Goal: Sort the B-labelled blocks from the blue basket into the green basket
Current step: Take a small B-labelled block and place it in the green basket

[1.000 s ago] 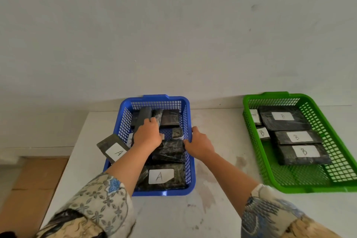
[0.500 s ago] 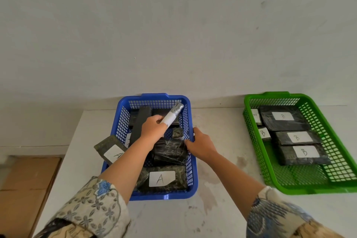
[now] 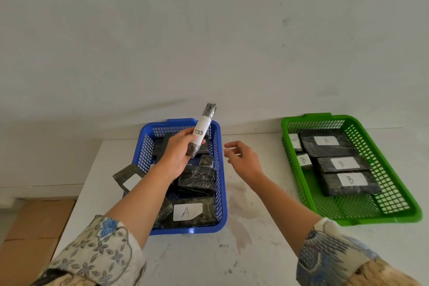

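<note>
My left hand [image 3: 177, 154] holds a dark wrapped block [image 3: 202, 130] with a white B label, lifted above the blue basket [image 3: 221, 183] and tilted up to the right. Inside the blue basket lie several dark blocks, one at the front labelled A [image 3: 187, 212]. Another labelled block [image 3: 128, 177] leans over the basket's left rim. My right hand [image 3: 242, 160] hovers open just right of the blue basket, holding nothing. The green basket [image 3: 301, 183] at the right holds several B-labelled blocks, such as one [image 3: 349, 181] near its front.
Both baskets stand on a white stained table [image 3: 243, 251] against a pale wall. The table's left edge drops to a brown floor [image 3: 30, 234]. Bare tabletop lies between the two baskets.
My left hand has lifted the B block out of the blue basket and upward. My right hand has let go of the blue basket's rim and opened beside it.
</note>
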